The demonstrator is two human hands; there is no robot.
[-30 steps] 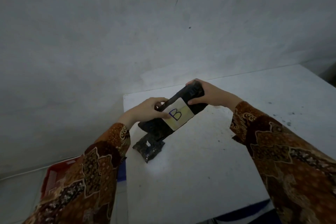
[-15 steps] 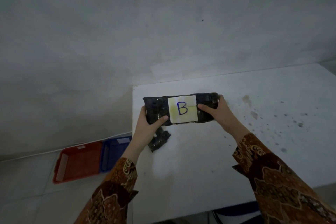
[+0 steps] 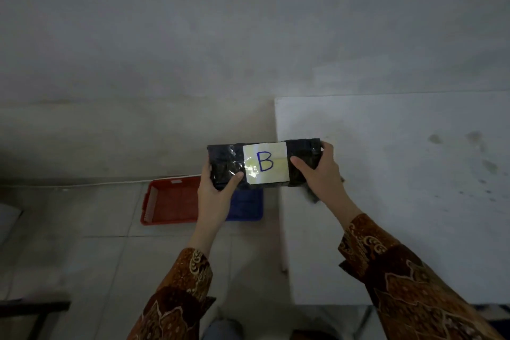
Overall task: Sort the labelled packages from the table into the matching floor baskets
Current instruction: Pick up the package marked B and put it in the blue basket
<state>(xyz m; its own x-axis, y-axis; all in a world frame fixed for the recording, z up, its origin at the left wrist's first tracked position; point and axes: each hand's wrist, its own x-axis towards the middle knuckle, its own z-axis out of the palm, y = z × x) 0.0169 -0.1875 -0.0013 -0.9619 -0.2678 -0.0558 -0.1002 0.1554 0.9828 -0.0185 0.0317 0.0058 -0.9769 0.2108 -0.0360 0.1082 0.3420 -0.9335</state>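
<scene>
I hold a black wrapped package level in the air, its pale label with a blue letter B facing me. My left hand grips its left end and my right hand grips its right end. The package hangs over the left edge of the white table. Below it on the floor a red basket and a blue basket stand side by side; my left hand and the package hide part of the blue one. A second small dark package lies on the table, mostly behind my right hand.
A grey wall runs behind the table and baskets. The floor is pale tile. A dark object juts in at the lower left. The table top carries dark stains on its right part.
The package, held in both hands, has turned level and moved left from over the table to its left edge, above the baskets. More of the floor shows now.
</scene>
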